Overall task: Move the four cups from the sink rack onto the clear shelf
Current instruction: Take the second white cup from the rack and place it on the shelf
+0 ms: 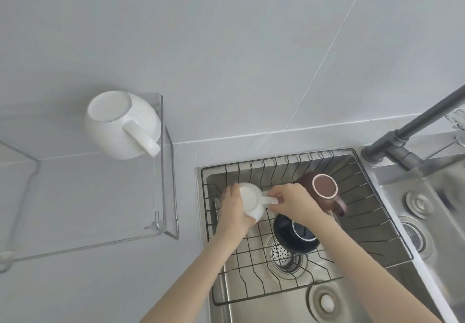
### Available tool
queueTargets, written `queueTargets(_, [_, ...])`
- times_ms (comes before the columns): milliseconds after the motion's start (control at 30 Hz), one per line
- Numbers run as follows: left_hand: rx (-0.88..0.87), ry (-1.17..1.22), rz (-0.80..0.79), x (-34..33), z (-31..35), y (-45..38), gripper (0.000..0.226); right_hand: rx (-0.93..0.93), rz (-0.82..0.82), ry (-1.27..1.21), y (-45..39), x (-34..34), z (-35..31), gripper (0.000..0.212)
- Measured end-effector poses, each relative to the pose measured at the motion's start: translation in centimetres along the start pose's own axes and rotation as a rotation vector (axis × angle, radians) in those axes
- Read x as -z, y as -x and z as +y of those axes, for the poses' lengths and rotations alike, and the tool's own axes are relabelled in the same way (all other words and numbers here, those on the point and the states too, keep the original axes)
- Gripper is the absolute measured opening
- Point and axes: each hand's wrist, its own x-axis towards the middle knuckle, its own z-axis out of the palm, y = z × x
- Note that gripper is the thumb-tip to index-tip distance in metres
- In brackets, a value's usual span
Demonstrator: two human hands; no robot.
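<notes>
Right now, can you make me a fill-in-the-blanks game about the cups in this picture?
1. The clear shelf already holds ____ white cup.
2. Both hands grip a ____ cup over the sink rack.
3. The right hand pinches that cup's ____.
4. The brown cup and the dark blue cup sit in the ____.

Missing words: one; white; handle; rack
</notes>
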Motion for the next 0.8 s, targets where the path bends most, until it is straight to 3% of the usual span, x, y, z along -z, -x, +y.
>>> queueTargets(133, [-0.051, -0.006, 0.037, 0.3, 0.0, 0.9, 0.085, 0.005, 0.024, 0.136, 0.6, 0.3, -0.8, 0.023])
queueTargets(367, [-0.236, 0.038, 0.22, 4.0, 3.6, 5.2, 0.082, 0.07, 0.258, 0.002, 5.4, 5.1, -3.0, 0.013])
queueTargets(533, [-0.348, 0.106, 0.43, 8.3, 6.5, 9.9, 0.085, 0.122, 0.387, -0.102, 9.3, 9.6, -7.0, 0.021])
queueTargets(667, [-0.398, 0.125, 0.634, 12.6, 6.7, 13.3, 0.085, 0.242, 0.41, -0.179, 11.0, 11.4, -11.4, 0.022])
queueTargets(800, [-0.347, 0.17, 0.729, 16.7, 4.9, 15.7, 0.083, 0.357, 0.353, -0.192, 11.1, 11.1, -16.5, 0.021])
